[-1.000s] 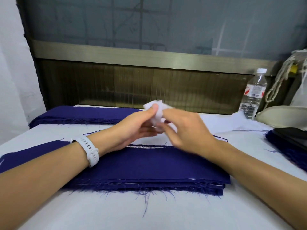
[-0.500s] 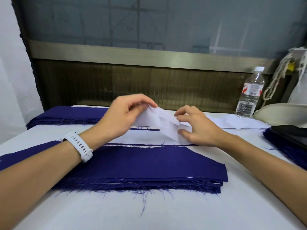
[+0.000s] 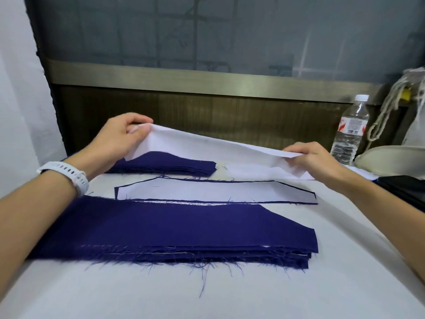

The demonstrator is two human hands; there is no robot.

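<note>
A long white strip of interfacing [image 3: 207, 148] is stretched out in the air above the table. My left hand [image 3: 119, 139] pinches its left end and my right hand [image 3: 315, 160] pinches its right end. Below it lies a flat piece [image 3: 211, 192] with a white face and a dark blue border. In front of that sits a stack of dark blue cut fabric pieces [image 3: 179, 229] with frayed edges. A second blue stack [image 3: 170, 165] lies behind, partly hidden by the white strip.
The white table [image 3: 207, 293] fills the foreground. A clear water bottle [image 3: 350, 130] stands at the back right beside a cream object [image 3: 391, 160], a rope bundle [image 3: 388, 104] and a dark item [image 3: 404, 187]. A wood-and-metal panel [image 3: 184, 104] backs the table.
The crumpled white strip has been pulled open to full length. My hands moved apart, the left one to the left and the right one to the right, each holding an end.
</note>
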